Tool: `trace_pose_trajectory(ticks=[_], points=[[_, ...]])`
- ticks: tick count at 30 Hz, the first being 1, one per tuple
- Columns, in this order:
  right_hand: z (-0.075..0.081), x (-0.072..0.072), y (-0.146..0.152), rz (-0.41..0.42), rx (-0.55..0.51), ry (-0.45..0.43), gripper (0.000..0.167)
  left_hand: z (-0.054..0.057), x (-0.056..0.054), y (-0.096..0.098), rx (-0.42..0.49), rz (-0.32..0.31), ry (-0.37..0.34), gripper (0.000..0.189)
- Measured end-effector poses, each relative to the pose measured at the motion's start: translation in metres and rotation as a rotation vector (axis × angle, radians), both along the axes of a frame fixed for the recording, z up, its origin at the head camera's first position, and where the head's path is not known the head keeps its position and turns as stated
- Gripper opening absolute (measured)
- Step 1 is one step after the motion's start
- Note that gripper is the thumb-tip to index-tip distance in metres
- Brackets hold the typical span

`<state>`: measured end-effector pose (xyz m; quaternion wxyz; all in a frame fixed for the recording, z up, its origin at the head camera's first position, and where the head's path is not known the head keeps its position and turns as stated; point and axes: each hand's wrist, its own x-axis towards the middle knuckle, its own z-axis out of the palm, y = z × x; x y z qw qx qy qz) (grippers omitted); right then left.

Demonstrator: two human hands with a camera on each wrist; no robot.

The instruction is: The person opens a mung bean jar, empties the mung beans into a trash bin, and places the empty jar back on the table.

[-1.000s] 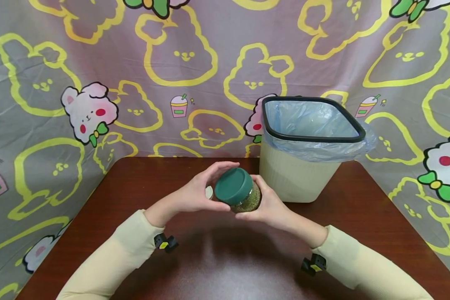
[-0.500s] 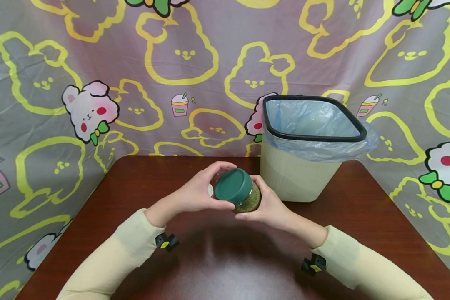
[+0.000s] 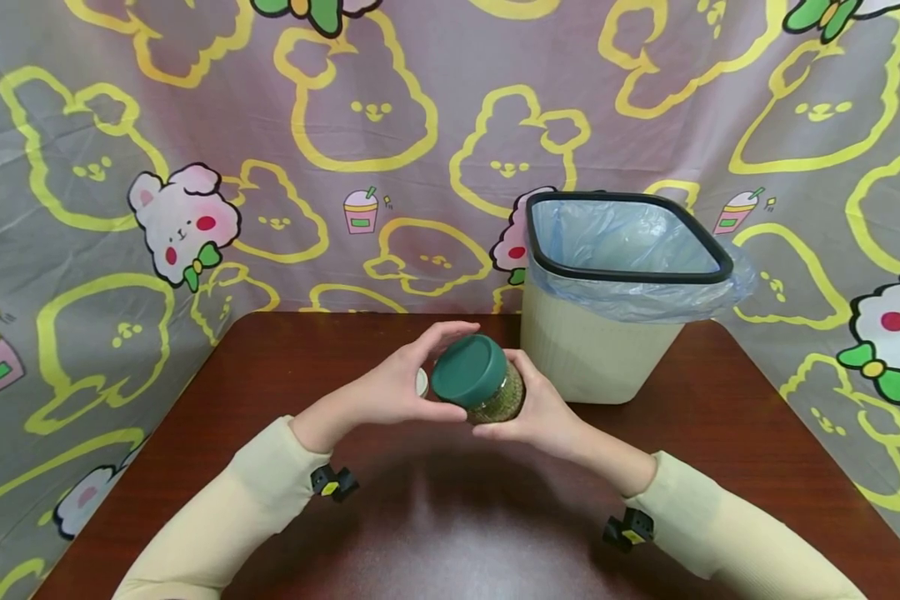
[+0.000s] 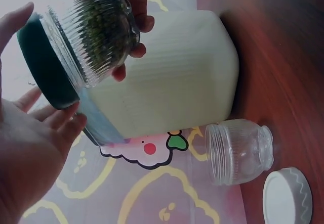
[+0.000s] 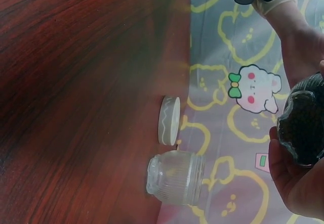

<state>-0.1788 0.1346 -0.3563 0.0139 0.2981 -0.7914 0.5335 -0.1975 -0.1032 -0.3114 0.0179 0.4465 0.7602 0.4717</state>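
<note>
Raised above the table is a ribbed glass jar [image 4: 98, 37] with dark green bits inside, tilted so that its green lid [image 3: 465, 371] faces left. My right hand [image 3: 547, 412] grips the jar round its glass base. My left hand [image 3: 390, 387] spans the lid, thumb at the near edge and fingers at the far edge. The left wrist view shows those fingertips [image 4: 68, 114] right at the lid's rim. The lid sits on the jar's mouth.
Behind the hands stand a second clear jar [image 4: 240, 150] and a white lid [image 4: 286, 196], side by side on the brown table [image 3: 450, 533]. A cream bin [image 3: 600, 350] with a blue liner stands at the back right. A patterned cloth [image 3: 420, 83] hangs behind.
</note>
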Motion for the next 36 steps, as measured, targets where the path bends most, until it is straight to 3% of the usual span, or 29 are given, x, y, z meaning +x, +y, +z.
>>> trace_pose_trajectory(ticks=[3,6,16,29,33,36], points=[[0.0,0.0,0.0,0.006,-0.002,-0.006,0.088,0.0,-0.002,-0.002,0.04,-0.06,-0.026,0.09],[-0.001,0.0,0.0,0.014,-0.005,-0.01,0.088,0.001,-0.003,-0.003,0.049,-0.068,-0.032,0.087],[-0.002,-0.001,-0.001,0.016,-0.008,-0.007,0.089,0.002,0.003,-0.001,0.004,0.062,-0.005,0.08],[0.0,-0.001,-0.001,-0.006,-0.003,-0.002,0.087,0.001,0.01,0.009,-0.055,0.27,0.095,0.075],[-0.001,-0.001,-0.001,-0.015,-0.005,-0.012,0.087,0.001,0.01,0.01,-0.095,0.295,0.091,0.074],[-0.001,-0.001,-0.001,-0.023,0.0,-0.009,0.087,0.001,0.01,0.009,-0.116,0.25,0.067,0.079]])
